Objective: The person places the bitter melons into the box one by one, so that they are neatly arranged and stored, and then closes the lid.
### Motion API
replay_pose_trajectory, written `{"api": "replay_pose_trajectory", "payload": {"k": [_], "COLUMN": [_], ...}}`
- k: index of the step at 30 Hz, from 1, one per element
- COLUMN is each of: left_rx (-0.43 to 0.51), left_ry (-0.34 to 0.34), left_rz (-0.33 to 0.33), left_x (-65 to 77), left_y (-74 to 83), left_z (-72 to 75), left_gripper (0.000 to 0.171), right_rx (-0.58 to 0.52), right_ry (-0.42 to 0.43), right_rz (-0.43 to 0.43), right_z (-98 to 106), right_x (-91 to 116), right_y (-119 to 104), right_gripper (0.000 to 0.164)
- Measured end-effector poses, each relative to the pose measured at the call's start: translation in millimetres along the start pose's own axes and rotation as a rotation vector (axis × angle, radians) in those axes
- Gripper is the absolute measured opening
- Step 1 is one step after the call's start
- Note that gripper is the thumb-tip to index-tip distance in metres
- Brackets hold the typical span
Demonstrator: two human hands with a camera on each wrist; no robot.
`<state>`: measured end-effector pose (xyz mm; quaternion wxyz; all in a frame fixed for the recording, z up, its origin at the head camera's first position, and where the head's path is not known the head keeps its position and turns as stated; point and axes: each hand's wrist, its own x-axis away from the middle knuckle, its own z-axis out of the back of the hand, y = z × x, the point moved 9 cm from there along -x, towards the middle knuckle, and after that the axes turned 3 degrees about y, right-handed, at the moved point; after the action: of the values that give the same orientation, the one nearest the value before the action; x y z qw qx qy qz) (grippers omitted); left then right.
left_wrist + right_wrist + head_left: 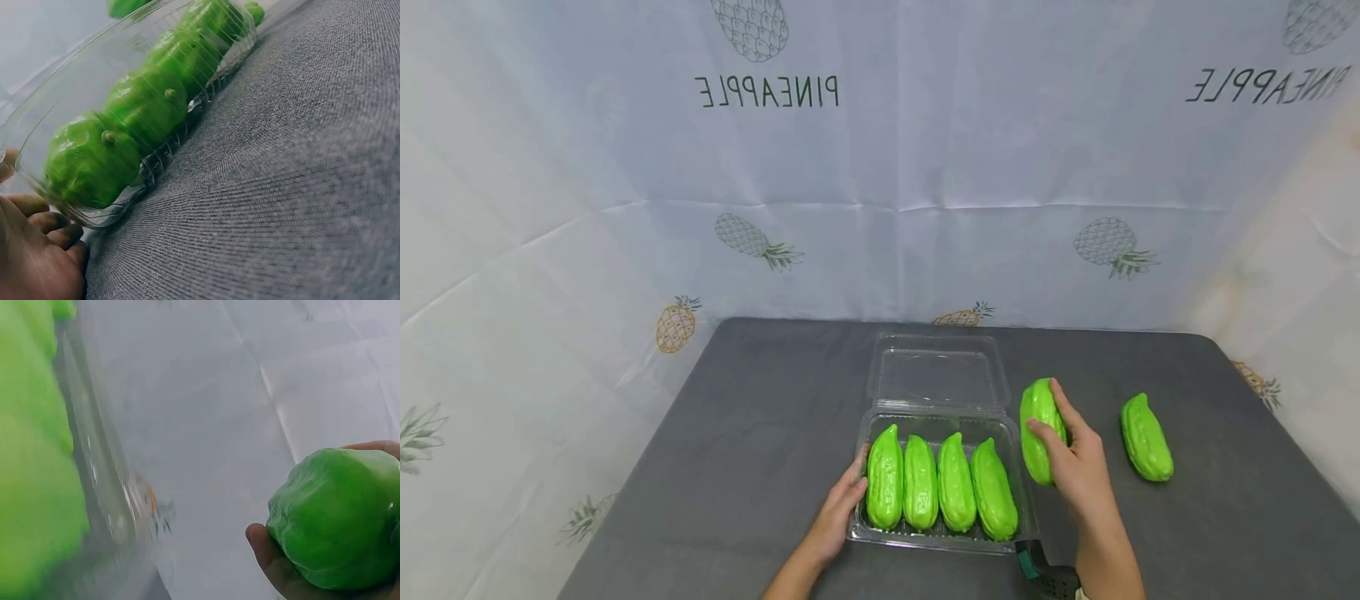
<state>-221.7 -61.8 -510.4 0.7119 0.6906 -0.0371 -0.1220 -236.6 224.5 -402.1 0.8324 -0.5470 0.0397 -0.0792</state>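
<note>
The right hand (1081, 467) clasps one green fruit (1034, 425) just right of the box (925, 543), in which four fruits (921, 483) lie side by side. The left hand (833, 515) grips the box's left edge; a sixth fruit (1146, 439) lies farther right.

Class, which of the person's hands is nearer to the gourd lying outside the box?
Right. The right hand is just left of that gourd, holding another gourd; the left hand is farther, at the left edge of the box.
</note>
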Motion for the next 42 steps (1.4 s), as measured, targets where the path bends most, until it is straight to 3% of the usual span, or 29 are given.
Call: {"api": "replay_pose_trajectory", "payload": {"k": [15, 26, 31, 42], "left_rx": [0.03, 0.047, 0.062, 0.058], "left_ry": [-0.025, -0.008, -0.043, -0.053], "left_rz": [0.016, 0.026, 0.045, 0.076], "left_x": [0.7, 1.5, 0.9, 0.7], "left_y": [1.1, 3.4, 1.4, 0.5], "left_z": [-1.9, -0.7, -3.5, -3.7], "left_gripper": [0.056, 0.054, 0.055, 0.057], "right_rx": [-0.153, -0.193, -0.194, -0.127], "right_ry": [-0.04, -0.056, -0.06, -0.065], "right_rz": [0.12, 0.207, 0.214, 0.238], "right_z": [-71, -123, -138, -155], "right_x": [20, 36, 38, 40], "right_y": [-21, -36, -35, -27], "right_gripper": [0.062, 0.063, 0.065, 0.063]}}
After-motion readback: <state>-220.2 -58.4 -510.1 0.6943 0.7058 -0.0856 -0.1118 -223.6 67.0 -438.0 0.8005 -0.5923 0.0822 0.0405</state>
